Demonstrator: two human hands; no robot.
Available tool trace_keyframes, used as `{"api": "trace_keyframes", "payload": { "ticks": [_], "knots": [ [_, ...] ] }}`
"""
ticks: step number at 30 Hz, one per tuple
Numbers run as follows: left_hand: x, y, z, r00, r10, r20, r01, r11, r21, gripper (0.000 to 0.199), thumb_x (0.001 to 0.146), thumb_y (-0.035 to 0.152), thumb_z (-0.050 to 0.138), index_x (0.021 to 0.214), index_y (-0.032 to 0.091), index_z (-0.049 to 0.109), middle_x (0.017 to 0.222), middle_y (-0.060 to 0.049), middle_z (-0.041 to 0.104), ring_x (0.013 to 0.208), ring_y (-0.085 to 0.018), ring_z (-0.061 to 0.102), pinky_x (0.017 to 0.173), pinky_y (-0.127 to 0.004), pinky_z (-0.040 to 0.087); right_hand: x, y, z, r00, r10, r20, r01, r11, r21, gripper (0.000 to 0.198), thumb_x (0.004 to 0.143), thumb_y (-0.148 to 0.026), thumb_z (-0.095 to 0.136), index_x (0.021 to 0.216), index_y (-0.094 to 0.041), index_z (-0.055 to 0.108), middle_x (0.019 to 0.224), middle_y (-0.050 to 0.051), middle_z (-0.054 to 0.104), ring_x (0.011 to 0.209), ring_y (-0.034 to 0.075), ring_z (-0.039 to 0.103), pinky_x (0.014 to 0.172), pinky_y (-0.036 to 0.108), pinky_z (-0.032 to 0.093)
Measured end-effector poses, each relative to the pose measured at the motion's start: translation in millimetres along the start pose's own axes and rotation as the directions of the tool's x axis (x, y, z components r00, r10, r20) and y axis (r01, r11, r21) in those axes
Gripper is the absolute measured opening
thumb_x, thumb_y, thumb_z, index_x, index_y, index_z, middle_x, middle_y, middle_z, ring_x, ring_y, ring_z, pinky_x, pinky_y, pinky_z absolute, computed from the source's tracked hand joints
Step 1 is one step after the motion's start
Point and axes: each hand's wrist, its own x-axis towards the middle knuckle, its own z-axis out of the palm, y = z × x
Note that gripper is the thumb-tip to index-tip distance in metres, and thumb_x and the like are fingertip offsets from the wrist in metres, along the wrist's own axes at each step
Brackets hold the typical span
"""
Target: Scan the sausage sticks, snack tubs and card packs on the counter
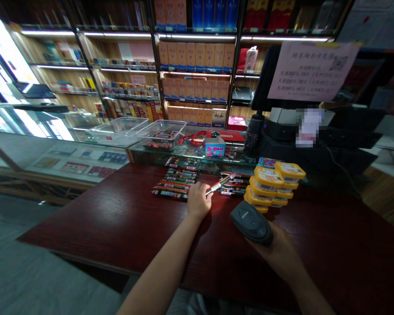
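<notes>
My left hand [199, 202] is closed on one end of a slim wrapped stick [221, 183], tilted up to the right above the table. Dark slim packets of the same sort lie in a row [174, 181] to the left of that hand. A second, smaller group of packets [233, 189] lies to its right. In my right hand [280, 245] is a dark grey barcode scanner [252, 222], its head pointing forward and left toward the stick. Yellow-lidded tubs [267, 186] are stacked just beyond the scanner.
Two clear plastic bins [162, 131] stand on the glass counter behind the table [134, 218], the nearer holding more packets. A small blue-and-pink box [214, 148] sits beside them. At the right is a monitor [265, 78] with a paper notice [311, 70]. Stocked shelves [197, 37] line the wall.
</notes>
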Motion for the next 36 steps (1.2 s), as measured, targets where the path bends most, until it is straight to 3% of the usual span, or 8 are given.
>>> {"api": "trace_keyframes", "payload": {
  "ticks": [4, 6, 8, 11, 15, 23, 29, 36],
  "knots": [
    [-0.9, -1.7, 0.1, 1.000, 0.012, 0.004, -0.012, 1.000, -0.008, 0.011, 0.079, 0.023, 0.058, 0.090, 0.021, 0.058, 0.093, -0.007, 0.057, 0.093, -0.023, 0.050, 0.083, -0.035, 0.039, 0.5, 2.4, -2.5, 0.999, -0.031, 0.008, 0.032, 0.997, -0.073, 0.028, 0.071, -0.036, 0.060, 0.092, -0.019, 0.067, 0.087, 0.007, 0.074, 0.082, 0.024, 0.068, 0.072, 0.032, 0.052],
    [-1.0, -1.9, -0.8, 1.000, 0.008, 0.021, -0.008, 1.000, 0.006, 0.012, 0.080, 0.023, 0.057, 0.092, 0.021, 0.058, 0.094, -0.007, 0.056, 0.095, -0.024, 0.050, 0.083, -0.036, 0.039, 1.6, 7.1, -3.4, 0.998, -0.062, -0.021, 0.056, 0.978, -0.198, 0.028, 0.072, -0.034, 0.057, 0.095, -0.021, 0.066, 0.085, 0.005, 0.073, 0.077, 0.023, 0.068, 0.067, 0.030, 0.051],
    [-0.9, -1.1, -2.6, 0.999, 0.008, 0.040, -0.009, 1.000, 0.027, 0.013, 0.081, 0.022, 0.055, 0.093, 0.022, 0.058, 0.096, -0.007, 0.056, 0.095, -0.024, 0.049, 0.083, -0.036, 0.038, 2.8, 14.2, -3.3, 0.994, -0.096, -0.060, 0.061, 0.902, -0.428, 0.028, 0.073, -0.031, 0.054, 0.098, -0.023, 0.064, 0.081, 0.004, 0.073, 0.071, 0.022, 0.068, 0.059, 0.029, 0.047],
    [0.0, 1.2, -8.3, 0.996, 0.049, 0.072, -0.054, 0.997, 0.062, 0.018, 0.083, 0.020, 0.050, 0.098, 0.024, 0.059, 0.097, -0.007, 0.056, 0.095, -0.024, 0.048, 0.084, -0.037, 0.036, 3.4, 27.5, -0.5, 0.981, -0.179, -0.078, 0.073, 0.706, -0.704, 0.029, 0.074, -0.028, 0.052, 0.101, -0.024, 0.062, 0.080, 0.004, 0.072, 0.068, 0.022, 0.067, 0.054, 0.027, 0.042],
    [6.6, -0.5, -21.6, 0.984, 0.163, 0.076, -0.172, 0.977, 0.127, 0.034, 0.084, 0.015, 0.044, 0.111, 0.030, 0.059, 0.098, -0.006, 0.057, 0.096, -0.024, 0.047, 0.089, -0.039, 0.033, 1.8, 43.7, 5.4, 0.959, -0.280, -0.029, 0.153, 0.605, -0.781, 0.025, 0.076, -0.025, 0.049, 0.099, -0.022, 0.059, 0.086, 0.004, 0.072, 0.071, 0.020, 0.067, 0.058, 0.027, 0.042],
    [52.8, -53.2, -45.6, 0.994, 0.078, -0.074, -0.056, 0.963, 0.265, 0.031, 0.084, 0.014, 0.045, 0.105, 0.028, 0.063, 0.101, -0.007, 0.062, 0.102, -0.025, 0.049, 0.100, -0.041, 0.029, 0.9, 56.4, 8.6, 0.943, -0.334, 0.011, 0.235, 0.640, -0.732, 0.027, 0.076, -0.019, 0.051, 0.102, -0.020, 0.058, 0.088, 0.005, 0.071, 0.072, 0.020, 0.067, 0.063, 0.028, 0.046],
    [81.2, -104.2, -52.6, 0.999, -0.048, 0.020, 0.035, 0.904, 0.427, 0.030, 0.087, 0.013, 0.038, 0.102, 0.023, 0.062, 0.102, -0.010, 0.064, 0.095, -0.024, 0.057, 0.087, -0.035, 0.040, 0.8, 65.8, 12.1, 0.960, -0.278, 0.043, 0.222, 0.655, -0.722, 0.027, 0.074, -0.017, 0.052, 0.100, -0.021, 0.058, 0.087, 0.004, 0.071, 0.074, 0.021, 0.067, 0.065, 0.030, 0.047],
    [98.6, -125.4, -41.3, 0.975, -0.177, 0.133, 0.078, 0.837, 0.542, 0.029, 0.089, 0.016, 0.037, 0.103, 0.020, 0.061, 0.106, -0.011, 0.063, 0.092, -0.023, 0.061, 0.077, -0.032, 0.044, 1.0, 86.7, 15.8, 0.955, -0.293, 0.047, 0.240, 0.670, -0.703, 0.032, 0.074, -0.017, 0.050, 0.105, -0.022, 0.056, 0.092, 0.005, 0.072, 0.079, 0.021, 0.068, 0.069, 0.030, 0.049]
  ]
}}
